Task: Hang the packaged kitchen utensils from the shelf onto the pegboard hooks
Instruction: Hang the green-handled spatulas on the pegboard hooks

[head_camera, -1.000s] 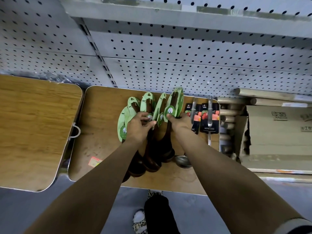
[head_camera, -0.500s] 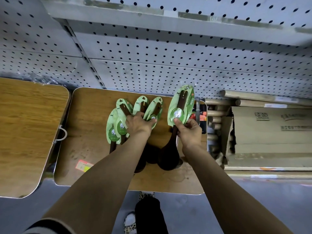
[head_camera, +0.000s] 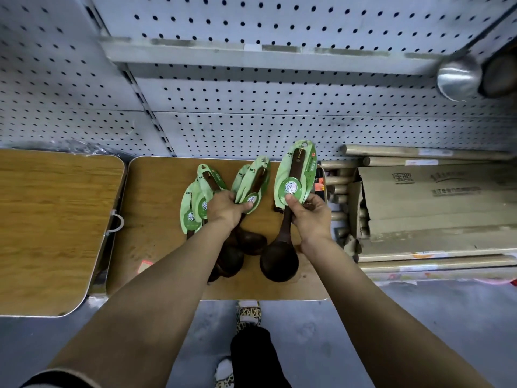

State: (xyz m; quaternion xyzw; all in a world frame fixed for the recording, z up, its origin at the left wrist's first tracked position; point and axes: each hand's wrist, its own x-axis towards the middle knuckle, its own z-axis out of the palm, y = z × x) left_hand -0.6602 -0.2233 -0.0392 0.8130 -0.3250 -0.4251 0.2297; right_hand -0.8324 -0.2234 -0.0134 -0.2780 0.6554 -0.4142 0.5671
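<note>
Dark wooden ladle [head_camera: 281,247] in the right hand [head_camera: 309,217], thumb pinching its green card [head_camera: 296,175], runs bowl toward the person, card end toward the pegboard [head_camera: 279,127], above the wooden shelf board [head_camera: 156,208]. Left hand [head_camera: 223,208] grips the fanned remaining ladles [head_camera: 223,191]; card writing is unreadable

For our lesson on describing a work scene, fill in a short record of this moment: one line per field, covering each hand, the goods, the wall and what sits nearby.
left hand: left hand grips a bunch of wooden ladles by their green cards
right hand: right hand holds one wooden ladle, thumb on its green card
surface: wooden board under the ladles
wall: pegboard behind; no hook visible near the hands
already hanging: steel ladle, upper right
nearby: cardboard box to the right
</note>
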